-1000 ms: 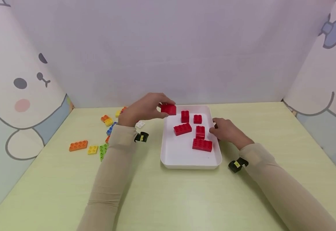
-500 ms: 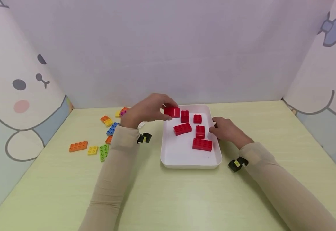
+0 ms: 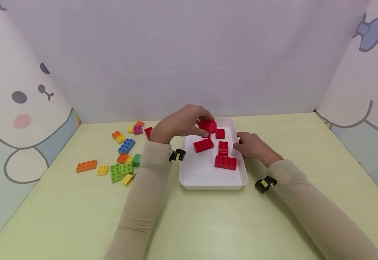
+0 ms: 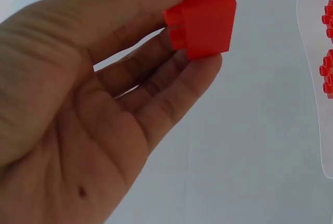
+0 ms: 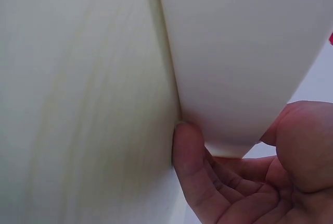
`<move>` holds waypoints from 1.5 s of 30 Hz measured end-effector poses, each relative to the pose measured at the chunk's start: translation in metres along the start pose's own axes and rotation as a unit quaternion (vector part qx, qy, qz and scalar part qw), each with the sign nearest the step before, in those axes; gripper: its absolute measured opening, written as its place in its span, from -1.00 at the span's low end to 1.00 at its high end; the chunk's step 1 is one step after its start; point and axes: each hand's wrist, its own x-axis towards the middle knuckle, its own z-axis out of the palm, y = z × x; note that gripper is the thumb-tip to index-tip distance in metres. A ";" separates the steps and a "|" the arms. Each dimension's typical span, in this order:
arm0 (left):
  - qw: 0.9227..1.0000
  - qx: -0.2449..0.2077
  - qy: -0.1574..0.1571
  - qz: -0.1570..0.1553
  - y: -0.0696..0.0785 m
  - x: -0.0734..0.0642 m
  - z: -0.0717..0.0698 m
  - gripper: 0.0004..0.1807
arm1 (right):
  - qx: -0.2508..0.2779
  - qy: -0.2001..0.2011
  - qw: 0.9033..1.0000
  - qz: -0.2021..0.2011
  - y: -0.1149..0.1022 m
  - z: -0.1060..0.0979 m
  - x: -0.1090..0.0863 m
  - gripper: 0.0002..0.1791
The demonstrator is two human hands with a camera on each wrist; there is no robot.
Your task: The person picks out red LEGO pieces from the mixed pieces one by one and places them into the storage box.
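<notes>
My left hand (image 3: 183,123) pinches a red toy building brick (image 3: 209,126) between thumb and fingers, above the far part of a white tray (image 3: 197,177). In the left wrist view the held brick (image 4: 212,23) shows its studs toward the palm. Several red bricks lie in the tray, among them a long one (image 3: 225,162) near the front right and another long one (image 3: 203,145) left of the middle. My right hand (image 3: 254,146) grips the tray's right side. The right wrist view has its thumb at the rim and fingers against the outer wall (image 5: 229,52).
Left of the tray, loose bricks are scattered: blue (image 3: 126,146), orange (image 3: 86,166), lime green (image 3: 115,173), dark green (image 3: 136,160), purple (image 3: 138,130) and several yellow ones. A red brick (image 3: 148,132) lies on the table behind my left wrist. A pale curtain (image 3: 189,65) stands behind the table.
My left hand has carried the red brick rightward, from the tray's left rim to over its far part, covering a red brick there. The right hand keeps its grip on the tray.
</notes>
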 end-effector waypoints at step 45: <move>0.965 0.040 -0.141 -0.217 -0.008 0.009 0.051 -0.68 | 0.014 -0.003 1.000 0.003 -0.008 0.007 0.001 -0.37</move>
